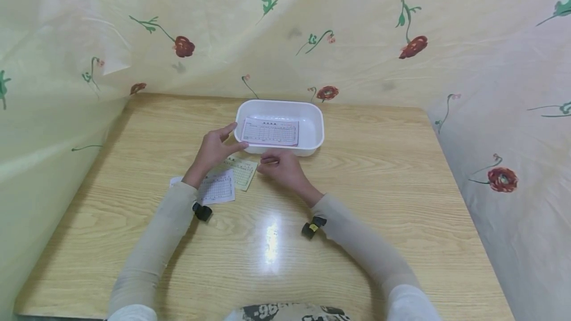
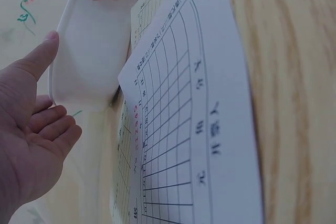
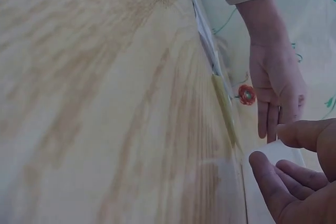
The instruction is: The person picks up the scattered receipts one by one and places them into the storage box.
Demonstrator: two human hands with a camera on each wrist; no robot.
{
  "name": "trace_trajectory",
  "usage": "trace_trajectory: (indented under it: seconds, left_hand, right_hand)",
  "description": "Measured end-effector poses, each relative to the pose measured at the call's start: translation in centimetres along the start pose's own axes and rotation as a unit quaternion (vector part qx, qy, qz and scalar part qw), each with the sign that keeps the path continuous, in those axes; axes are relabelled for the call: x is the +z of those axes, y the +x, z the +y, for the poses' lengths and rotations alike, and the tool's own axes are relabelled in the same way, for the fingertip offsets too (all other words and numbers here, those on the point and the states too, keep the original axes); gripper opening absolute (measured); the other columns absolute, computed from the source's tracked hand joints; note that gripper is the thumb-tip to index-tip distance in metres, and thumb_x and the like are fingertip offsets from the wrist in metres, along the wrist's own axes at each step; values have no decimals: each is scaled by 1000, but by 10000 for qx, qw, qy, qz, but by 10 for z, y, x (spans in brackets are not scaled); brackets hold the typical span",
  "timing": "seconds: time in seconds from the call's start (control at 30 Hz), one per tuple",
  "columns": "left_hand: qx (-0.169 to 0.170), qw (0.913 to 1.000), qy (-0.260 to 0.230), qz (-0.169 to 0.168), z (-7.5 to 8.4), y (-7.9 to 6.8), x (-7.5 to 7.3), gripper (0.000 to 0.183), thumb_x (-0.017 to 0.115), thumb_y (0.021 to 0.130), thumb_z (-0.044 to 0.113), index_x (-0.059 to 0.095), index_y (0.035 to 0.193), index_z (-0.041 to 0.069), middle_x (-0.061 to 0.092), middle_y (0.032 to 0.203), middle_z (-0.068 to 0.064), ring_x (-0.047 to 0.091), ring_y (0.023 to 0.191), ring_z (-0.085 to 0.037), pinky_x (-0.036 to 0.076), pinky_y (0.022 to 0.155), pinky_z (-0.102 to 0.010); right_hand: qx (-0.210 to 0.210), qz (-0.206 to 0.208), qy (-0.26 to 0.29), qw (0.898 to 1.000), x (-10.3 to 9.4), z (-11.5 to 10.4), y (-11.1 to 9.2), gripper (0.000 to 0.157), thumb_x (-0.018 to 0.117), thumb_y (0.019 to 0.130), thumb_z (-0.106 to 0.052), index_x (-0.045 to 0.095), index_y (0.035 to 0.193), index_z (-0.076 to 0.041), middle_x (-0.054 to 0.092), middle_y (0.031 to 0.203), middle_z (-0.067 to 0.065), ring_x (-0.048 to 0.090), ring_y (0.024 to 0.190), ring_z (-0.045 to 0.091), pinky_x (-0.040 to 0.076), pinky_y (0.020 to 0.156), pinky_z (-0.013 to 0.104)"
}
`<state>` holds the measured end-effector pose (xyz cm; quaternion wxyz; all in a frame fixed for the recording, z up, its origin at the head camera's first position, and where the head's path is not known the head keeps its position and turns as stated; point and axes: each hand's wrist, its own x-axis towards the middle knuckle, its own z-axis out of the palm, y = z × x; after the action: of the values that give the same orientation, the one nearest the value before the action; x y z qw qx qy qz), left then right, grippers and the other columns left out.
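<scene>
A white plastic basin [image 1: 311, 133] stands at the back of the table with a stack of printed form slips [image 1: 270, 133] lying inside. My left hand [image 1: 212, 150] is at the basin's left end, its thumb reaching the near rim and the other fingertips by the left wall. Close against the front wall is my right hand [image 1: 283, 166], its fingers loosely bent and thumb apart from them, as the right wrist view shows; nothing is between them. Partly under the left hand and forearm lie a white form sheet [image 1: 218, 187] and a yellowish form sheet [image 1: 244, 172].
The wood-grain table [image 1: 379, 172] is bordered at the back and sides by a hanging flowered cloth [image 1: 357, 24]. Both wrists wear small black cameras, the left one [image 1: 203, 212] close to the white sheet.
</scene>
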<state>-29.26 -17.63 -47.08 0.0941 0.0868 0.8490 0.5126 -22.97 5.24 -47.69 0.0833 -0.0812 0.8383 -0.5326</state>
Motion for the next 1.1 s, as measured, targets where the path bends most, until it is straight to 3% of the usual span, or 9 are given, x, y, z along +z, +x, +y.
trace_trajectory:
  seconds: [0.27,0.7,1.1]
  left_hand:
    - [127,9999,-86,26,-2,1,1,85,82,86,44,43,155,13,37,163,-2,38,148,-34,38,120,-46]
    - [254,9996,-145,63,-3,0,0,81,82,88,39,45,154,11,38,162,-3,39,148,-33,38,120,-47]
    - [240,9996,-143,94,-3,0,1,79,81,89,36,44,154,10,38,162,-4,38,148,-35,36,121,-48]
  right_hand:
    - [364,-121,-143,9992,8,1,4,38,81,87,-10,70,122,0,73,119,14,71,110,26,62,88,30]
    - [391,-138,-147,9990,14,2,8,37,82,86,-11,70,121,-2,74,117,11,71,109,23,61,88,29]
    - [374,-53,-273,9989,19,6,13,33,83,86,-16,72,116,-6,77,104,6,73,98,18,60,88,31]
